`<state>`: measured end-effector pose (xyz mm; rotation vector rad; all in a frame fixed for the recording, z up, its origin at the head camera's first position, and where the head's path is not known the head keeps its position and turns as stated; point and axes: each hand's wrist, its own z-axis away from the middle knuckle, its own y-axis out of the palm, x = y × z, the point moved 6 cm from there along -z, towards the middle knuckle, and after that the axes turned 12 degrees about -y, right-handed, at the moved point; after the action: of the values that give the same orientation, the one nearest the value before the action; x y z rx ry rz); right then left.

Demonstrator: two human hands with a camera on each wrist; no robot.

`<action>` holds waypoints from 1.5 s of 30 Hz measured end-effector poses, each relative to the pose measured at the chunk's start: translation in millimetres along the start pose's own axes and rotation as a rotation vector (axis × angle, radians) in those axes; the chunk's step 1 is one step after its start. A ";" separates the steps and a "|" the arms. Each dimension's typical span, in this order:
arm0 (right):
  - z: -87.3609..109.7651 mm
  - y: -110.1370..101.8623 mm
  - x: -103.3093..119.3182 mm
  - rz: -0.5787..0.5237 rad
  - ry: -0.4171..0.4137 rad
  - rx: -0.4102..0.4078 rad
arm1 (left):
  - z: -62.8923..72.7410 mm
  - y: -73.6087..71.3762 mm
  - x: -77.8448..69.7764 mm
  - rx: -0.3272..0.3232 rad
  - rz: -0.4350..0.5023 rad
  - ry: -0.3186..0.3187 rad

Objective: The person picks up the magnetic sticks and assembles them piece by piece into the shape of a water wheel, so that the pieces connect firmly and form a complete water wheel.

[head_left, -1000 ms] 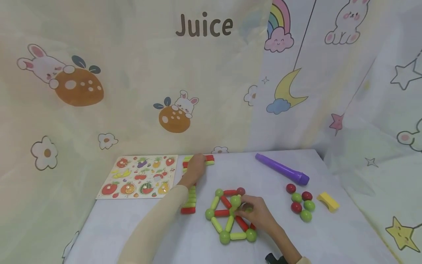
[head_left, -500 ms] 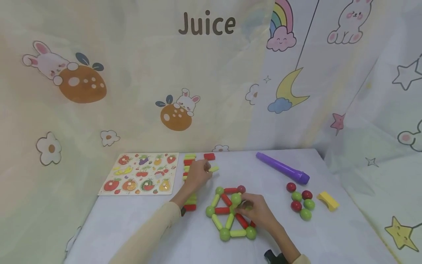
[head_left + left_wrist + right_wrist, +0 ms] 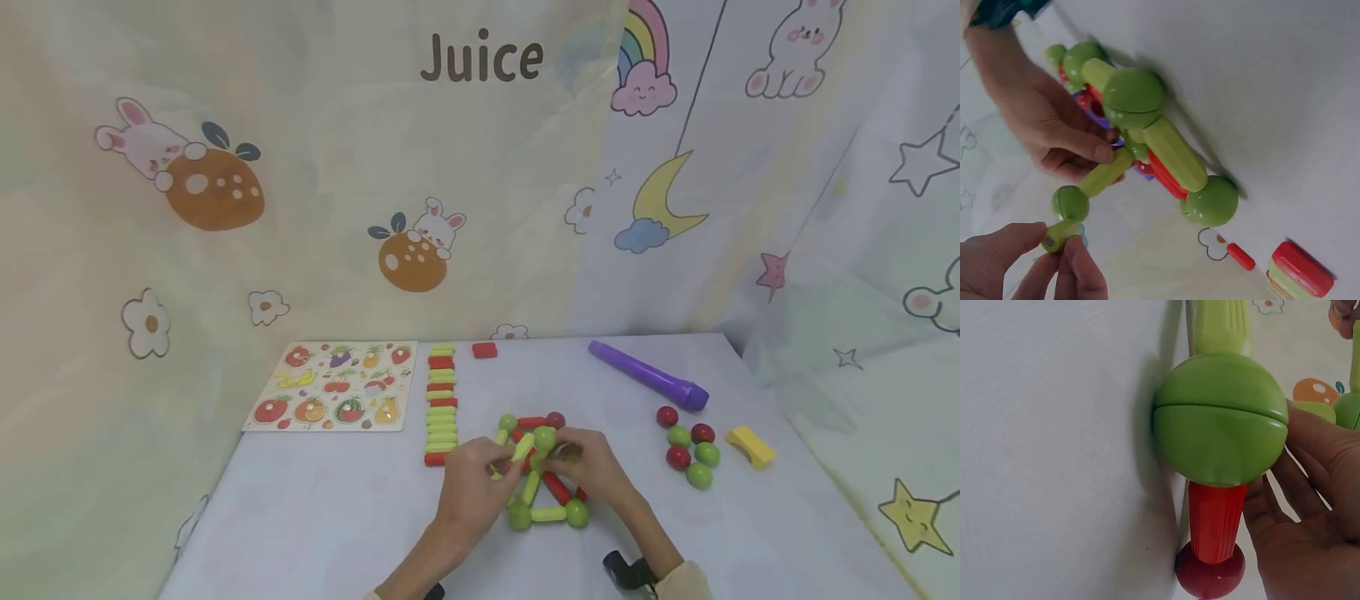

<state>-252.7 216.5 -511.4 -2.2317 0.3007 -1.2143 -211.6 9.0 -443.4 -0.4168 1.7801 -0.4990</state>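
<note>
A frame of red and yellow-green magnetic rods and balls (image 3: 519, 514) lies on the white table. From its middle an upright yellow-green rod (image 3: 1105, 178) rises, topped by a green ball (image 3: 1071, 202). My right hand (image 3: 596, 471) pinches this upright rod just below the ball. Between left thumb and fingertips, my left hand (image 3: 472, 492) grips another yellow-green rod (image 3: 1060, 235), whose far end is right at the top green ball. In the head view the left hand covers part of the frame's left side.
Left of the frame runs a column of red and yellow-green rods (image 3: 442, 417), with a red rod (image 3: 484, 351) apart behind it. A fruit puzzle board (image 3: 337, 387) lies at back left. Rightward are a purple toy microphone (image 3: 648, 375), several loose balls (image 3: 678, 457) and a yellow arch block (image 3: 750, 447).
My left hand has taken a yellow-green rod from the back of the table and brought it forward and right to the top green ball. My right hand keeps its hold.
</note>
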 end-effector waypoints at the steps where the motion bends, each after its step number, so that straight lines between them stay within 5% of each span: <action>1: -0.5 -0.2 0.1 0.001 -0.007 -0.001 | 1.6 2.9 -0.7 -0.011 -0.003 0.006; 11: -3.2 -1.9 4.2 0.005 -0.019 0.018 | 8.8 15.5 -2.1 -0.029 -0.016 0.015; 18: -1.5 -4.7 3.9 -0.010 -0.032 0.023 | 1.5 11.1 -1.1 0.089 0.030 -0.009; 22: 3.0 -14.6 -1.8 -0.027 0.003 0.021 | -37.1 -9.4 21.7 0.168 0.138 -0.070; 27: 16.9 -33.9 -9.9 -0.039 0.055 -0.049 | -131.1 -22.6 79.1 0.090 0.271 -0.200; 31: 26.5 -36.8 -10.2 -0.072 0.012 -0.083 | -184.7 -11.8 113.6 0.030 0.215 -0.265; 34: 31.6 -35.4 -9.9 -0.108 -0.017 -0.093 | -205.7 3.1 125.5 0.031 0.115 -0.287; 40: 32.1 -37.6 -6.8 -0.120 -0.001 -0.100 | -223.3 22.8 134.5 0.045 -0.119 -0.311; 45: 32.0 -47.7 -10.6 -0.077 0.030 -0.123 | -235.6 38.9 128.4 0.083 -0.240 -0.242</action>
<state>-235.8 272.0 -504.4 -2.3508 0.3109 -1.3022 -472.9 2.6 -515.2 -0.6107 1.4796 -0.6595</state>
